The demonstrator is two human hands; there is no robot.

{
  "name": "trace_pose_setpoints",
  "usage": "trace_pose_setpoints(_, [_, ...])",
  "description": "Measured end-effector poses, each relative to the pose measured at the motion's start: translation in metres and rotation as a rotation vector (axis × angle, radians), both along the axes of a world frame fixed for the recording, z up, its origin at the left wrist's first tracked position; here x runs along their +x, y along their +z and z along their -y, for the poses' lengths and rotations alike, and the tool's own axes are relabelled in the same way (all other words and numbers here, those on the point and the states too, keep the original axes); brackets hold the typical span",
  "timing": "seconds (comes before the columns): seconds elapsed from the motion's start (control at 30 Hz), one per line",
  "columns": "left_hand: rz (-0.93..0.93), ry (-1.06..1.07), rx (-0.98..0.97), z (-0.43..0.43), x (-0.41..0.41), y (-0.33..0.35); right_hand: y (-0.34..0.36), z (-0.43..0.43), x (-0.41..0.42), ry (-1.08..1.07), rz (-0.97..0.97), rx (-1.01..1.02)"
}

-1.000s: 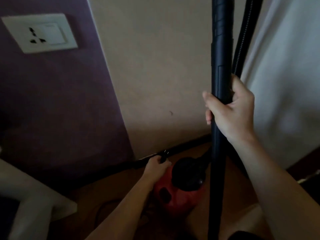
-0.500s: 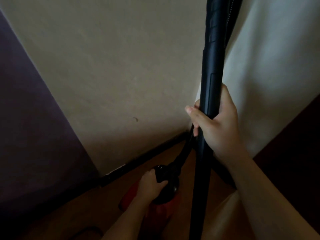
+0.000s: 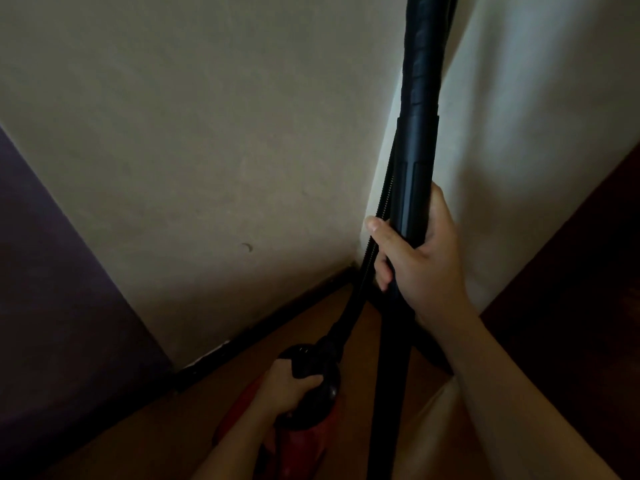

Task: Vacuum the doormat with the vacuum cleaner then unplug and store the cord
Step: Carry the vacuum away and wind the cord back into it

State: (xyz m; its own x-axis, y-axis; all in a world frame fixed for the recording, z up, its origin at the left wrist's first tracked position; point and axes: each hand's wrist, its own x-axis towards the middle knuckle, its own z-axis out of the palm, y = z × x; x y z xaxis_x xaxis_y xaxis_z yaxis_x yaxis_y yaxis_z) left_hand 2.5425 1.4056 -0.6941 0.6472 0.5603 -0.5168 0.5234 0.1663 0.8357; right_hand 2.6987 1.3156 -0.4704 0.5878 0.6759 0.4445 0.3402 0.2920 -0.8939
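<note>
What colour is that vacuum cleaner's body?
The vacuum body is red, its top black, gripped by the left hand; head view, dimly lit.

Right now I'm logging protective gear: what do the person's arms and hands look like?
The left hand and right hand are bare: no gloves, watch or bracelet show, and no sleeve appears anywhere up to the picture's edge.

Room corner, dim light. Beige plaster wall (image 3: 207, 150) fills the centre, with a small dark mark low down. Left of it is a purple wall section (image 3: 52, 289), in deep shadow. On the right a whiter wall (image 3: 536, 116) meets the beige one at the corner and catches more light. Black skirting (image 3: 259, 337) runs along the base. Brown floor (image 3: 173, 420), smooth finish. Dark brown panel (image 3: 588, 289) at far right, can't tell what it is.
</note>
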Motion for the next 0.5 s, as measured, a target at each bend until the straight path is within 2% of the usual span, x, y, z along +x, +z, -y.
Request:
trace_pose_setpoints(0.13, [-0.035, -0.075, 0.069, 0.003, 0.006, 0.009, 0.001, 0.007, 0.005, -0.010, -0.010, -0.018])
trace_pose_setpoints(0.27, [-0.120, -0.045, 0.168, 0.007, -0.001, 0.040, 0.022, 0.016, 0.004, -0.044, -0.071, -0.050])
trace_pose_setpoints(0.5, [-0.284, -0.122, 0.291, 0.023, -0.011, 0.177, 0.138, 0.036, -0.001, 0.018, -0.044, -0.165])
